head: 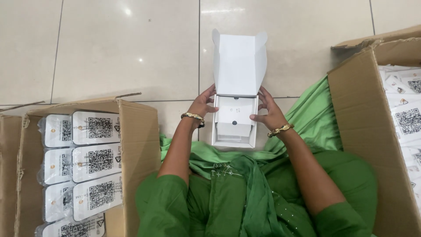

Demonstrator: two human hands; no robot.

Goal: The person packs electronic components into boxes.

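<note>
Over the green lap, both hands, left hand [202,104] and right hand [267,108], grasp the open white box [234,127], apparently seating its insert; closing the flap [239,61] needs a regrip.

the person wears a bright green outfit with short sleeves that end above the elbows, leaving the forearms bare. the cloth is plain and smooth over the shoulders and lap, with tiny pale dots scattered across the lower right part. a green scarf [245,184] of the same shade lies bunched down the middle of the lap, darker in its folds, with a small patch of pale embroidery near its upper end. more of the green cloth spreads out over the floor to the right side. each wrist carries a gold bangle: the left bangle [193,116] looks twisted and has a darker band beside it, and the right bangle [280,129] is thin and ridged.
</note>
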